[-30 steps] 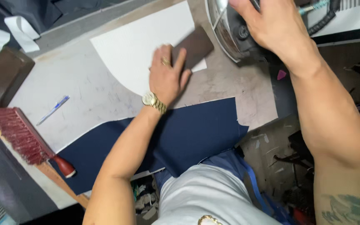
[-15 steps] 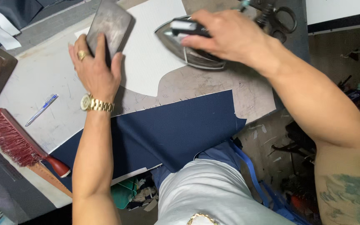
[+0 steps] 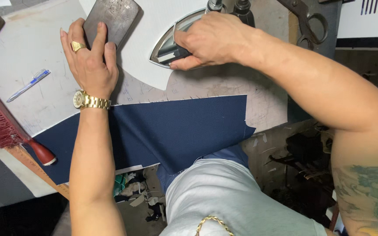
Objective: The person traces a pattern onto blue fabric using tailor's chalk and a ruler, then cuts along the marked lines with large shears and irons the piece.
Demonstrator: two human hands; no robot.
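Since a second ago the left hand (image 3: 90,65), fingers spread flat, has slid the metal weight block (image 3: 110,19) up the white pattern piece (image 3: 154,48); the right hand (image 3: 211,41), grip closed round the handle, has brought the iron (image 3: 171,43) onto it, right of the block; pressing appears underway.

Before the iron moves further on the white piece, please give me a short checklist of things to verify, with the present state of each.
1. Right hand grips the iron by its handle: ok.
2. Left hand lies flat on the dark metal block, which rests on the white piece: ok.
3. Left hand's fingers are apart from the iron's tip: ok.
4. Navy cloth lies flat and away from the iron: ok.
5. Scissors, pen and red brush are away from the iron: ok.
6. Iron is hot: cannot tell.
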